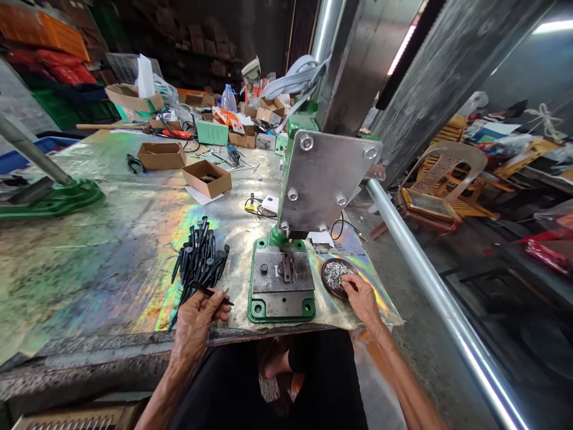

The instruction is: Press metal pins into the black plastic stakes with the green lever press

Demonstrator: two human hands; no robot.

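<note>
My left hand [194,316] is at the bench's front edge, its fingers pinching a thin black plastic spike [211,292]. Just beyond that hand lies a loose pile of similar black spikes [199,269]. My right hand [362,300] reaches over a round dark dish [326,280], with its fingertips at the heap of small silvery metal pieces [335,275]. Between my hands stands a green-based bench press with a steel die plate [283,272]. What the right fingertips touch is hidden behind the hand.
An iridescent foil sheet [111,263] covers the bench. Cardboard boxes [206,178], pliers [135,163] and cables lie farther back. A second green machine base [54,198] stands at the left. A steel pipe [441,292] runs along the right side.
</note>
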